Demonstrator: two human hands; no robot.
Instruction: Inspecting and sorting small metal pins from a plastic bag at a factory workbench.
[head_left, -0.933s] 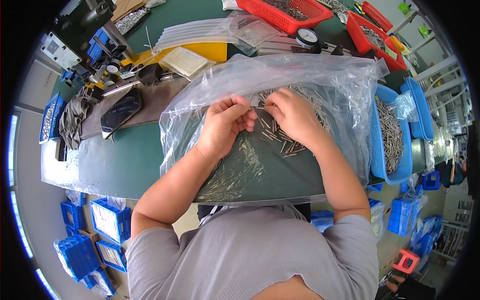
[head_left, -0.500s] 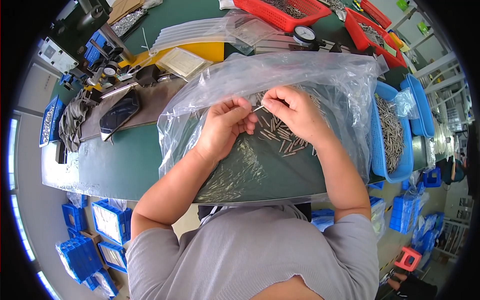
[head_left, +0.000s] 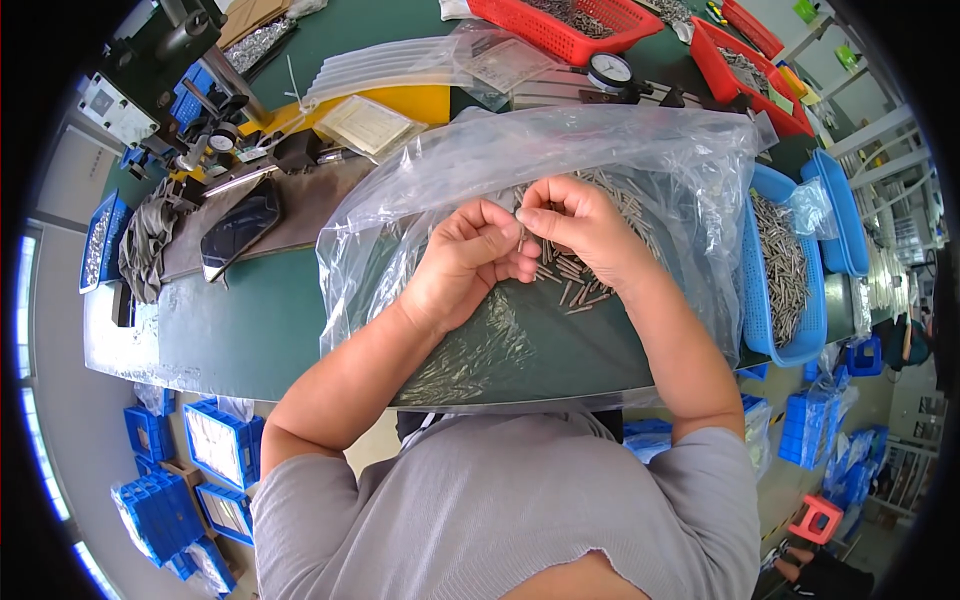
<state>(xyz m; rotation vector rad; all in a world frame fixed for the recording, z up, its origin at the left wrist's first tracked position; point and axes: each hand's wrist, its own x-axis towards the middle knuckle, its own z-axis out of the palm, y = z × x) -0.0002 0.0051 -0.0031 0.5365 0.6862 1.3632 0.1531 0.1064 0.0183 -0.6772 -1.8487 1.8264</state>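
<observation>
My left hand (head_left: 468,258) and my right hand (head_left: 582,226) meet fingertip to fingertip over a large clear plastic bag (head_left: 700,210). Both are closed, thumbs against fingers, around a slim metal pin (head_left: 521,240). Only a short length of it shows; the fingertips hide the rest. Below and beyond my right hand lies a loose heap of similar grey metal pins (head_left: 575,272) on the bag, spreading to the far right.
A blue basket (head_left: 812,330) filled with metal pins stands right. Red baskets (head_left: 560,42) and a dial gauge (head_left: 608,70) sit at the back. A black phone (head_left: 240,230) lies left on a brown surface, near a gauge stand (head_left: 190,40).
My left hand has shifted slightly right and up, closing against my right fingertips. The pin, which lay slanted between the hands, now points more downward and is more covered.
</observation>
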